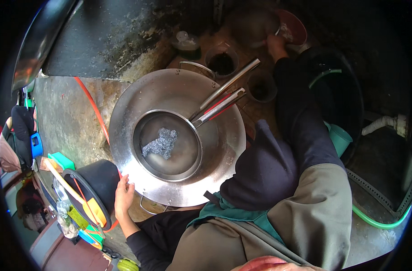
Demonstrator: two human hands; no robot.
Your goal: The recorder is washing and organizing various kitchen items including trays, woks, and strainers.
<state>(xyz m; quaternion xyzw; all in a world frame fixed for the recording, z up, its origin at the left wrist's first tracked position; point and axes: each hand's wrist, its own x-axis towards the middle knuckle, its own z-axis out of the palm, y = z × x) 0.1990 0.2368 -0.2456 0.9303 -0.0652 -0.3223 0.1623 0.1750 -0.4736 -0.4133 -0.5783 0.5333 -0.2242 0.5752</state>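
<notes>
A wide steel wok [223, 135] with loop handles lies before me. Inside it sits a round steel pan [189, 162] holding a clump of steel wool [162, 142]. Two long metal handles [223, 105] lean out over the wok's far right, the lower one with red edging, so pans may be stacked. My left hand [125, 194] is at the wok's near-left rim, fingers slightly apart, holding nothing; whether it touches is unclear. Stretched far forward, my right hand [276, 45] grips the edge of a blurred round vessel [255, 25], beside a red basin [294, 28] with pale contents.
A black bucket [102, 179] lies tilted at left, near an orange hose [92, 98]. Beyond the wok stand a lidded jar [187, 47] and two clear tubs [223, 61] with dark contents. At right are a large dark tub [348, 88] and a green dipper [340, 137].
</notes>
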